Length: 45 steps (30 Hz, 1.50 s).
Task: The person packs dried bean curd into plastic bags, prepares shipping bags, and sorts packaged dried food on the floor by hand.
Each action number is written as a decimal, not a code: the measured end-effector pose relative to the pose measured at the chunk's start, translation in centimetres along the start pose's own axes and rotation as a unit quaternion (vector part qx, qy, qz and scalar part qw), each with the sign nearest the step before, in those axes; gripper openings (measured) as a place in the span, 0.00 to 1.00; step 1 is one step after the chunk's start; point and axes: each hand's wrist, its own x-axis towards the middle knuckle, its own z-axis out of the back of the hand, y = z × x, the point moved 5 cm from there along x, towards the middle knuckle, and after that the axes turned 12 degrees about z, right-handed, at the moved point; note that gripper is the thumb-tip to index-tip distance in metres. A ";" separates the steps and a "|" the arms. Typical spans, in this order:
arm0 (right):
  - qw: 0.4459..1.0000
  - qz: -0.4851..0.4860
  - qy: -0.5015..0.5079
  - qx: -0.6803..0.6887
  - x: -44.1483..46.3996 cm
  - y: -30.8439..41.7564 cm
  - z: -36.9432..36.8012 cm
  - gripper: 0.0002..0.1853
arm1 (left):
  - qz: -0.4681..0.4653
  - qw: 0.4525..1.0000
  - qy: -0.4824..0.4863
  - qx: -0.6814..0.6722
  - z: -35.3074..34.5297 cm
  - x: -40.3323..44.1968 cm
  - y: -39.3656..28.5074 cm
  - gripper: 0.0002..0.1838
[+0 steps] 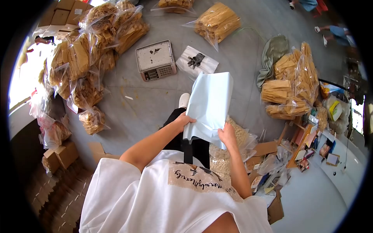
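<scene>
A pale blue plastic mailing bag (pixel 211 103) is stretched between my two hands in front of my body. My left hand (pixel 185 121) pinches its left edge near the lower end, thumb on top. On the opposite side, my right hand (pixel 227 134) grips the lower right edge. The bag looks flat and slightly creased; whether anything is inside I cannot tell. Just beyond its far end, a stack of clear plastic bags (pixel 194 68) lies on the floor with a black glove (pixel 196 60) on top. A clear bag of pale, small pieces (pixel 221 159) stands beneath my right forearm.
A digital scale (pixel 155 60) sits on the grey floor ahead. Bagged yellowish dried strips are piled at left (pixel 77 58), at right (pixel 289 91) and far ahead (pixel 217 21). Cardboard boxes (pixel 62 155) stand at left. A cluttered white table (pixel 318 178) is at right. People's legs show at upper right.
</scene>
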 end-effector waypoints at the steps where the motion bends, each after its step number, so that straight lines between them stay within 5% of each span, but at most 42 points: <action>1: 1.000 0.005 0.004 -0.007 0.6 0.4 0.3 0.10 | -0.004 1.000 0.020 -0.006 -0.4 0.5 -0.6 0.25; 7: 0.992 -0.007 -0.018 -0.127 3.7 5.0 3.7 0.08 | -0.037 0.987 0.129 -0.088 -3.3 2.7 -4.3 0.25; 8: 0.986 0.023 -0.054 -0.157 4.3 5.5 4.3 0.08 | -0.057 0.978 0.187 -0.069 -3.9 2.7 -5.0 0.29; 12: 0.961 0.120 -0.115 -0.222 6.5 7.5 6.0 0.10 | -0.016 0.986 0.150 -0.076 -3.8 4.0 -6.0 0.43; 14: 0.954 0.174 -0.080 -0.230 7.6 7.9 4.5 0.11 | 0.006 0.985 0.164 -0.057 -4.0 2.8 -6.7 0.50; 17: 0.944 0.255 -0.007 -0.208 8.6 8.7 1.2 0.13 | -0.067 0.936 0.320 -0.132 -4.4 0.2 -9.1 0.47; 19: 0.940 0.296 0.015 -0.170 9.1 9.2 -1.4 0.12 | -0.110 0.921 0.321 -0.190 -2.5 2.4 -9.9 0.44; 22: 0.921 0.327 0.070 -0.201 9.7 8.2 -6.5 0.12 | -0.125 0.921 0.264 -0.258 1.9 3.8 -9.2 0.45; 25: 0.919 0.319 0.092 -0.211 10.1 6.3 -10.9 0.10 | -0.081 0.985 0.014 -0.151 6.0 4.2 -7.1 0.43; 28: 0.919 0.314 0.107 -0.215 9.8 4.2 -13.3 0.09 | -0.060 0.993 -0.050 -0.094 7.1 4.6 -5.5 0.44; 32: 0.910 0.321 0.147 -0.217 8.9 3.2 -14.4 0.07 | 0.031 0.982 -0.104 -0.158 9.2 8.3 -2.5 0.45; 34: 0.905 0.334 0.131 -0.228 7.6 3.4 -14.1 0.06 | 0.075 0.945 -0.247 -0.201 10.5 8.7 -1.3 0.39; 37: 0.893 0.357 0.114 -0.247 6.0 3.5 -13.1 0.04 | 0.118 0.933 -0.309 -0.143 9.5 7.5 -1.6 0.42; 38: 0.890 0.361 0.115 -0.253 5.6 3.5 -12.8 0.04 | 0.161 0.933 -0.306 -0.103 9.0 8.0 -1.7 0.54; 39: 0.888 0.365 0.113 -0.254 5.2 3.5 -12.5 0.04 | 0.157 0.933 -0.306 -0.106 7.9 7.8 -2.1 0.54; 41: 0.875 0.388 0.145 -0.251 4.4 3.9 -12.1 0.04 | 0.213 0.934 -0.274 0.087 5.0 7.0 -2.5 0.69; 43: 0.863 0.408 0.148 -0.256 4.0 4.7 -11.7 0.04 | 0.216 0.915 -0.260 0.218 3.5 6.7 -2.0 0.67; 45: 0.817 0.432 0.194 -0.329 3.3 5.2 -11.9 0.04 | 0.190 0.902 -0.244 0.300 2.9 6.5 -2.3 0.45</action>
